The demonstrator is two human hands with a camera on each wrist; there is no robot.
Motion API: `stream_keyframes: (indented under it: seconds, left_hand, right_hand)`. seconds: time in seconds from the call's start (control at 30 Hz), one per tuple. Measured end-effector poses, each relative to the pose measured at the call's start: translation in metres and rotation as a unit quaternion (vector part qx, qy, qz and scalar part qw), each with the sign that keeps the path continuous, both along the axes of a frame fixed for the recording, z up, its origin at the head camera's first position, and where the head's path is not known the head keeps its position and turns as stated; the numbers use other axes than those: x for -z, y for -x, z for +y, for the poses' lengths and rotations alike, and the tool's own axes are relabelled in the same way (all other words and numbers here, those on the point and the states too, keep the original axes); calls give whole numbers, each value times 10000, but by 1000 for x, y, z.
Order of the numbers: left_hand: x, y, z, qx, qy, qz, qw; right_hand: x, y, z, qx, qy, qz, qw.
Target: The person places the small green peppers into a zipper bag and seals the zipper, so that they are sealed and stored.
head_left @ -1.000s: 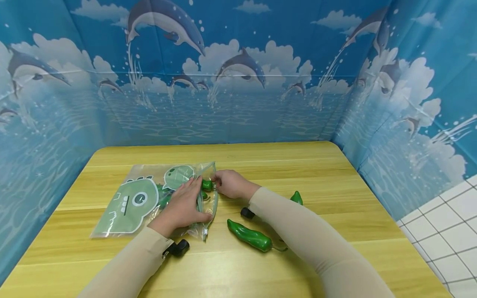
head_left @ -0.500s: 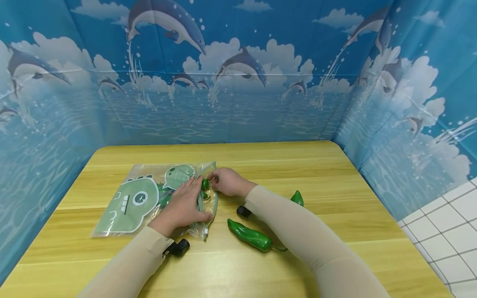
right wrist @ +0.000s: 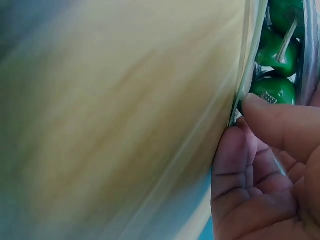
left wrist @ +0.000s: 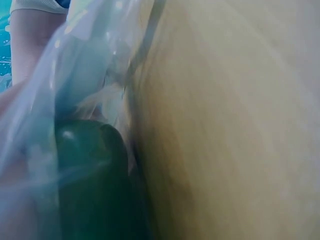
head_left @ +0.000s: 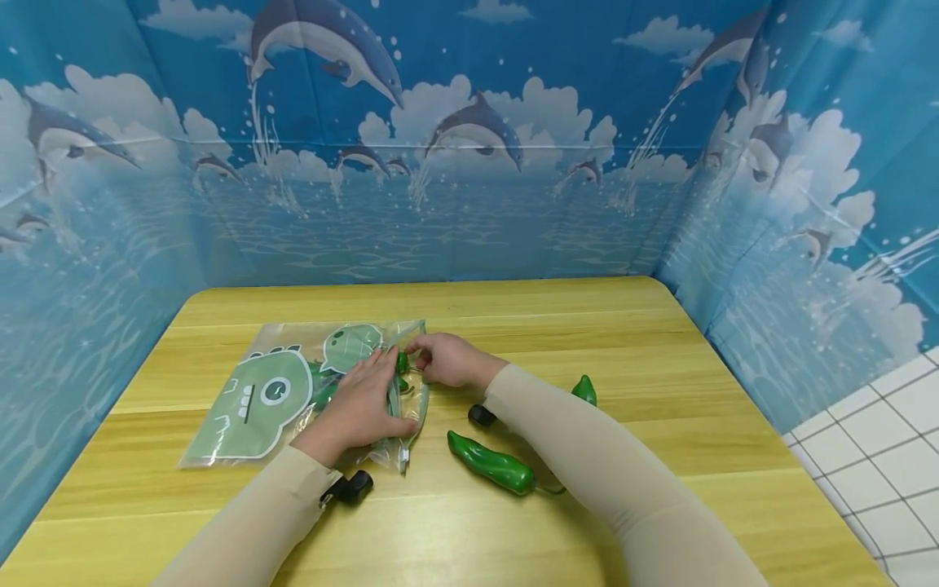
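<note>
A clear zip bag with green dinosaur prints lies at the left of the table, its open mouth toward the right. My left hand rests on top of it, fingers straight and thumb spread near the mouth. Inside the mouth are several green peppers; one fills the left wrist view as a dark green pepper behind plastic. At the mouth, my right hand pinches the stem end of a green pepper between thumb and curled fingers. That pepper's far part is hidden by the bag and left hand.
A long green pepper lies on the wooden table below the right forearm. Another green pepper shows partly behind that sleeve. A dolphin-print curtain encloses the back and sides. Black wrist devices sit under both wrists.
My right hand has shifted slightly left, and the pepper it holds has slid further into the bag. My left hand has kept its place on the bag.
</note>
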State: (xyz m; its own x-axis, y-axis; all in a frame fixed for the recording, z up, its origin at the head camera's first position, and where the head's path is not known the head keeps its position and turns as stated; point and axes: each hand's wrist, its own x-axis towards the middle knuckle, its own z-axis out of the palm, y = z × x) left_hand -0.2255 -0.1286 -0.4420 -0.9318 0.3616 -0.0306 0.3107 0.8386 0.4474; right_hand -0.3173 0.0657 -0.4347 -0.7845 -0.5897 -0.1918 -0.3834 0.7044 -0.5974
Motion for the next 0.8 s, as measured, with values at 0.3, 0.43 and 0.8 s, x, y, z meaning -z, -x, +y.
stream_keyframes:
  seconds: [0.3, 0.43, 0.8]
  left_hand:
    - [1, -1, 0, 2, -26, 32, 10000]
    - [2, 0, 1, 4, -33, 56, 10000]
    - [1, -1, 0, -23, -93, 38, 9999]
  right_hand:
    - [2, 3, -2, -75, -103, 89, 9999]
    - [1, 4, -3, -109, -137, 153, 9997]
    - [2, 5, -8, -60, -63, 146, 9999]
